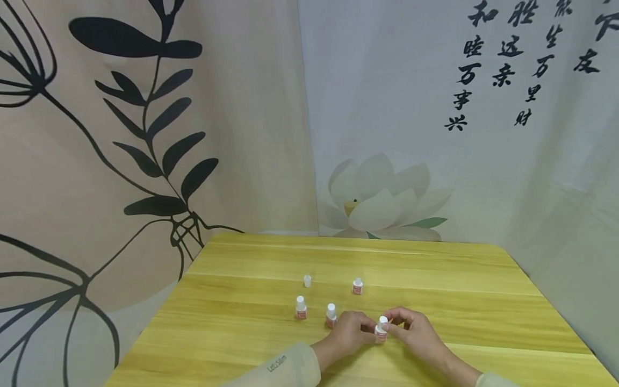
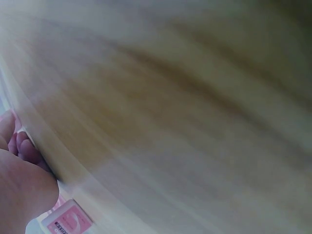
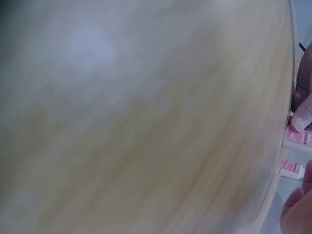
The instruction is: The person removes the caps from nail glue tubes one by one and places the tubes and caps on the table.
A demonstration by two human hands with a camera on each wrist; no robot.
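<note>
My left hand (image 1: 349,329) grips the lower body of a small white bottle (image 1: 381,334) with a pink label, upright at the front of the table. From the other side, my right hand (image 1: 415,332) pinches its white cap (image 1: 383,320) between thumb and fingers. Just left of my left hand stands a similar bottle (image 1: 331,314), partly hidden by the hand. In the left wrist view the left hand (image 2: 24,180) shows at the lower left, near a pink-labelled bottle (image 2: 69,220). The right wrist view catches the held bottle (image 3: 300,139) at its edge.
Another capped bottle (image 1: 301,308) stands farther left on the wooden table (image 1: 232,322). Behind are a bottle (image 1: 357,287) with a shorter white top and a small white cap-like piece (image 1: 307,281). A printed curtain (image 1: 256,134) hangs beyond the table's back edge.
</note>
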